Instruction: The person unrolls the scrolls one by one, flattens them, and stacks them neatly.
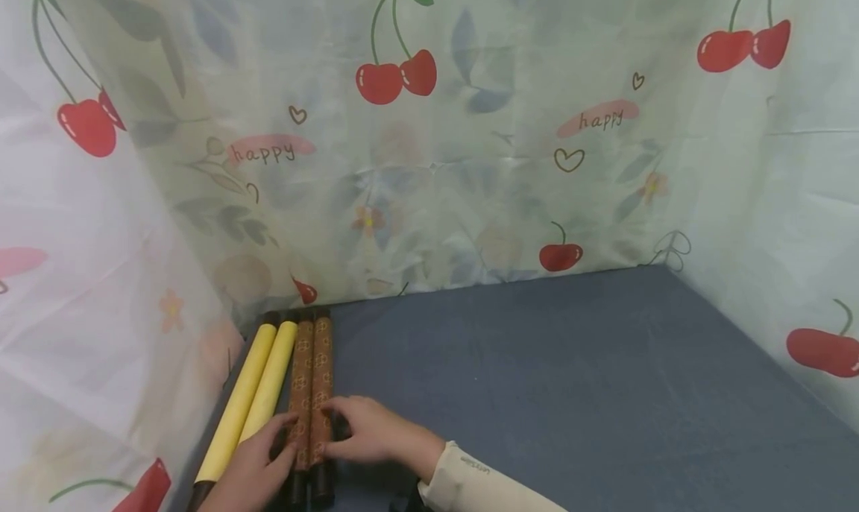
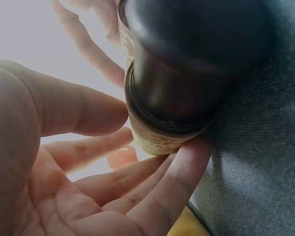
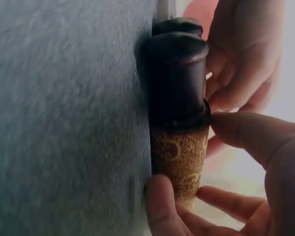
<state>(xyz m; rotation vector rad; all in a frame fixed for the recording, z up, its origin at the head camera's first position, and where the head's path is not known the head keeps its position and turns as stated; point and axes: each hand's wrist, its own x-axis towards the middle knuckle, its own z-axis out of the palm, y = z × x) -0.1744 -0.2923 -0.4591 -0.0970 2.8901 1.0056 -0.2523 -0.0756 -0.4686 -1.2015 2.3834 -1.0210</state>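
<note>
Two brown rolled scrolls with gold patterns and dark knobbed ends lie side by side on the table, a left brown scroll [image 1: 301,378] and a right brown scroll [image 1: 323,363]. My left hand [image 1: 258,463] holds the left one near its close end from the left, thumb and fingertips against its sides in the left wrist view. From the opposite side, my right hand [image 1: 376,430] grips the right one. In the right wrist view its thumb lies by the dark end [image 3: 177,81] and its fingers bend round the patterned part. The left hand partly covers a yellow roll [image 1: 271,381].
Another yellow roll [image 1: 235,408] with dark ends lies farther left, by the table's left edge. The dark blue-grey table [image 1: 537,378] stretches to the right. Cherry-printed cloth [image 1: 463,139] hangs behind and along both sides.
</note>
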